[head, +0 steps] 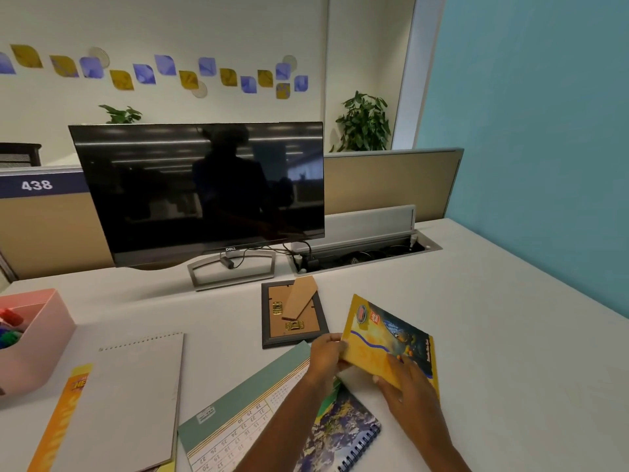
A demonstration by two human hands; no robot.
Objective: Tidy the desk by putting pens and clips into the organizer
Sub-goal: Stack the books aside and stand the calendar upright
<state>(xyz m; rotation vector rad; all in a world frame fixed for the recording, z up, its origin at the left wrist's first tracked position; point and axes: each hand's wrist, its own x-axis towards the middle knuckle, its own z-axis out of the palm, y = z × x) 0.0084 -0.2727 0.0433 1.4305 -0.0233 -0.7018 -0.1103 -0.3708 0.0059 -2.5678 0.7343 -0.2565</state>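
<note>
1. White worktop (510, 335) of an office cubicle carries a pink organizer (41, 342) at its far left edge, partly cut off by the picture. Red, green and blue pens (10, 327) lie inside it.
2. Just beside the organizer lies a grey spiral pad (132, 400), and it covers part of an orange booklet (64, 413).
3. Right of the pad, a desk calendar (245, 403) lies flat, and a spiral notebook with a landscape cover (343, 434) lies next to it under the arms.
4. Well apart from the organizer, both hands hold a yellow book (384, 332) tilted above the notebook. The left hand (326, 356) has its fingers curled round the book's left edge. The right hand (408, 386) grips the lower part, with its fingers across the cover.
5. Behind the hands, a picture frame (308, 330) lies face down with its cardboard stand raised.
6. Farther back stand a dark monitor (204, 189), an open cable tray (360, 253) and a beige partition (391, 178), with a teal wall (544, 131) at right.
</note>
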